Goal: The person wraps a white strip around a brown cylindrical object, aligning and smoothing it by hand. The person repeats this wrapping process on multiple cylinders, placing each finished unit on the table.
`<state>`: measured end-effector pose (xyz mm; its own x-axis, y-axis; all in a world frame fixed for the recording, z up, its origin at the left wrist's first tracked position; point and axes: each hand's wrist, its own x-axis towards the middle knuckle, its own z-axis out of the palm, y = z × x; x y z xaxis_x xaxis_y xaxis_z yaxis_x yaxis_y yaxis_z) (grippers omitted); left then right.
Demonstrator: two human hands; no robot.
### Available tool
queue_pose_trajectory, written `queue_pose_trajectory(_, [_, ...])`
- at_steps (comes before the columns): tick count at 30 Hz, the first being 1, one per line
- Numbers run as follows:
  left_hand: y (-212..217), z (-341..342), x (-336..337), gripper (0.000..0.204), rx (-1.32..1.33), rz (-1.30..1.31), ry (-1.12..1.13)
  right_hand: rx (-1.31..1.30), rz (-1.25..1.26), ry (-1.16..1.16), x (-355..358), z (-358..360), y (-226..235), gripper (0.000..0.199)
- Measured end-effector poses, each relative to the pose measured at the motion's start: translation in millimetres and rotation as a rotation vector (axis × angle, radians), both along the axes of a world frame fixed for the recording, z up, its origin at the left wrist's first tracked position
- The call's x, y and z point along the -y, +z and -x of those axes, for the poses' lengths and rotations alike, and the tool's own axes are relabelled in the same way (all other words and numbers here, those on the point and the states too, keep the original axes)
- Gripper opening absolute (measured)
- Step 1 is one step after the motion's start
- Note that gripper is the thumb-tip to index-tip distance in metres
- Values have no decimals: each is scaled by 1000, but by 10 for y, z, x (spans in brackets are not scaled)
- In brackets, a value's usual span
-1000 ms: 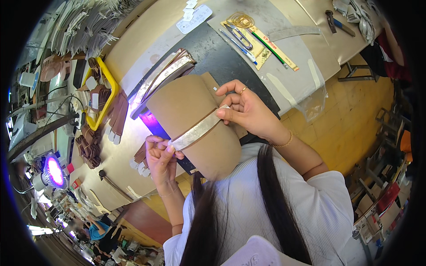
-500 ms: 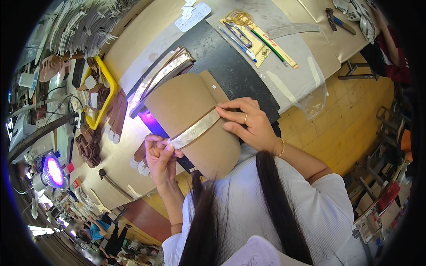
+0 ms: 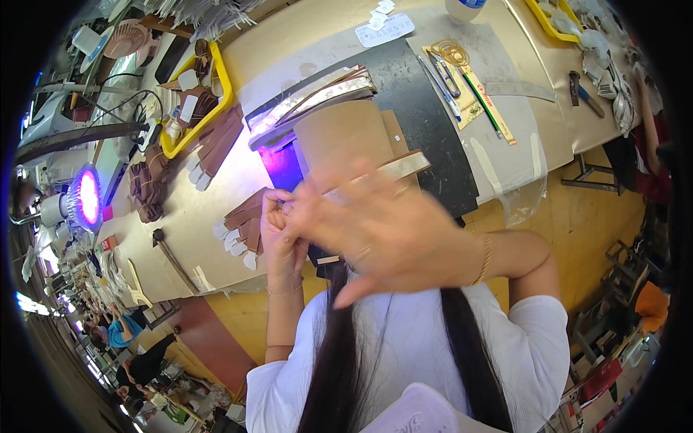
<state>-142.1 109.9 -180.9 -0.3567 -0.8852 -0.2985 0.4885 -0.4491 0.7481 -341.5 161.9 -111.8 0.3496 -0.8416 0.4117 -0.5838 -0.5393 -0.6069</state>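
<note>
A long brown strip with a pale, shiny face lies slanting over a rounded tan board. My left hand is closed, its fingertips pinched at the strip's near-left end, partly hidden behind my other hand. Across the board and strip my right hand is smeared by motion, its thumb stretched apart from the fingers and its fingertips close to my left hand. The strip's far-right end juts free past the board. Under the board is a black mat.
Shiny-faced strips are stacked behind the board. A lit lamp shines at left, near a yellow tray and brown strips. Pens, snips and a ruler lie right; a hammer lies beyond. People work at the edges.
My right hand has let go of the strip's right end and swept left, across to my left hand. The view has shifted, so the table appears farther right.
</note>
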Motion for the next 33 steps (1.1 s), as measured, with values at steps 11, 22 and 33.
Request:
queue_pose_trajectory(11, [-146,-29,47,36,-56,18,-119,-40,-201,103,-1,66,-264,78])
queue_pose_trajectory(22, [-115,-163,123,36,47,-62,-249,841,-525,-116,-457,80,-894,88])
queue_pose_trajectory(33, [434,-95,419,11,195,383,-422,1114,-733,-372,-239,627,-852,72])
